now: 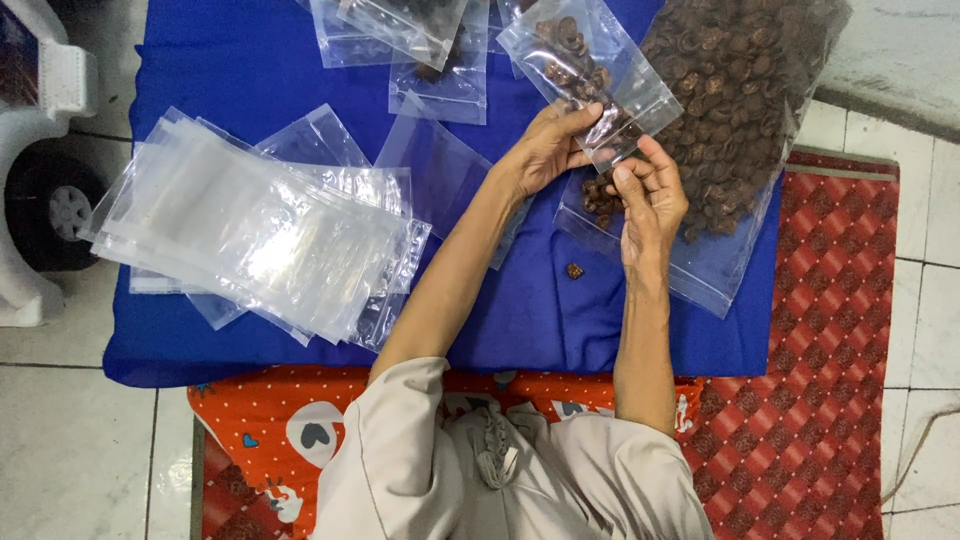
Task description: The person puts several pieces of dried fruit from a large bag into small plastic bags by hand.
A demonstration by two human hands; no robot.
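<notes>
Your left hand (pixel 548 150) and right hand (pixel 650 195): fingers of both pinching one small clear pouch (pixel 590 70) of brown pieces, above the blue cloth (pixel 250 60); empty pouches (pixel 260 230) stacked left.

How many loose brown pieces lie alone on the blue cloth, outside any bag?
1: a single brown piece lies on the blue cloth, just below the big bag of brown pieces, between the forearms. Others may be hidden under bags.

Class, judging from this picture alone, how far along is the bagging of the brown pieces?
Done: a few filled bags lie at the top. In hand: both hands, left and right, hold a partly filled small bag. Left: a stack of empty bags and a big sack still full.
</notes>
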